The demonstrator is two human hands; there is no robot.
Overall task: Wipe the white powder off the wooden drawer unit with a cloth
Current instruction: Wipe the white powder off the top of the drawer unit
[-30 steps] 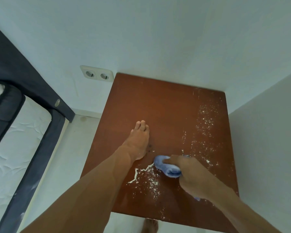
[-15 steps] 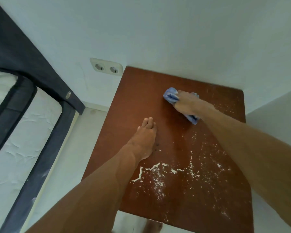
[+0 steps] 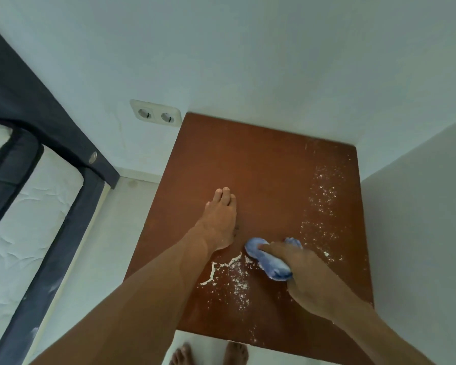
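I was in the middle of the wiping. My right hand (image 3: 308,277) gripped the cloth (image 3: 270,262), a blue wad with my fingers curled over it, and pressed it down on the top of the unit (image 3: 261,159), toward the near right part. My left hand (image 3: 220,222) lay flat on the wood just to the left of the cloth, palm down, fingers straight and close together, holding nothing; I judge it was only steadying me.

The powder (image 3: 232,275) lay in three places. A thin white ridge ran just left of the cloth, close by my left wrist. Loose specks spread from there toward the near edge. A further band of specks ran up the right side to the far corner. The far left of the top looked bare of it.

By my reckoning the job was about half done. The next move called for a firm sweep that gathers the ridge and the near specks without pushing them over the edge to the floor, where my feet (image 3: 208,355) stood. After that, the right band needed passes up to the wall, and my left hand would have to lift so I could wipe beneath it.
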